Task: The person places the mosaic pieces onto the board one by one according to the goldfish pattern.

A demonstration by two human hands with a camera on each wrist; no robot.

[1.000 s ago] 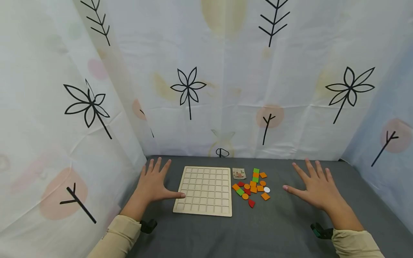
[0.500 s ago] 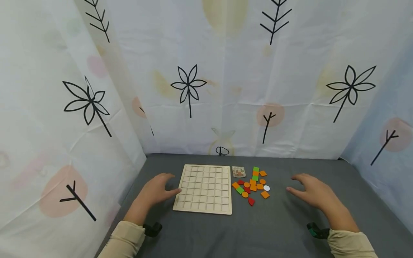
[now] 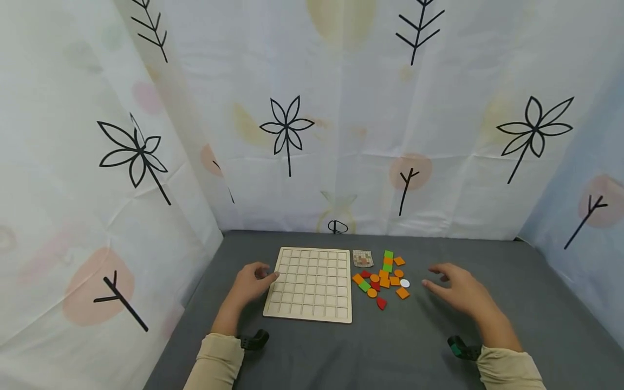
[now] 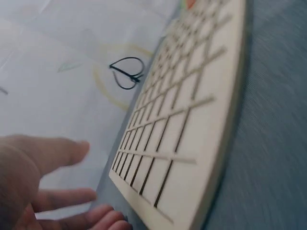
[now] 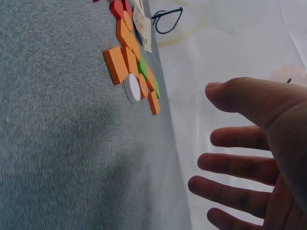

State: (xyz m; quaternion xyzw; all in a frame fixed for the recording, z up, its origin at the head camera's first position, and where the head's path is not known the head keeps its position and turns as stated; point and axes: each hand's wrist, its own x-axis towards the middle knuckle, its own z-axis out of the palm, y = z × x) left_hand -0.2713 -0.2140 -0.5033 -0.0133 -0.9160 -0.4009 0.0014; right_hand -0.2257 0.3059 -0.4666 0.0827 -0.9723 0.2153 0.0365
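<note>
A pale wooden board (image 3: 307, 284) with a grid of shallow square cells lies on the grey cloth. My left hand (image 3: 247, 285) hovers at its left edge, fingers loosely bent, the thumb tip overlapping the rim in the head view. Nothing is between those fingers. To the right of the small coloured pieces is my right hand (image 3: 460, 290), empty, thumb and fingers apart in the right wrist view. Nearest to it are a white disc (image 3: 404, 283) and an orange square tile (image 3: 402, 293). Orange, green and red pieces, among them an orange disc (image 3: 372, 293) and a red wedge (image 3: 382, 303), lie loosely grouped beside the board.
A small card (image 3: 363, 258) printed with a coloured grid lies by the board's upper right corner. White patterned curtains (image 3: 336, 135) enclose the back and sides of the grey-covered table (image 3: 390, 346). Dark wrist mounts (image 3: 255, 340) sit on both wrists.
Both hands have come down from a raised, spread-finger pose, and their fingers have relaxed and bent. The left hand has shifted right towards the board, the right hand left towards the pieces.
</note>
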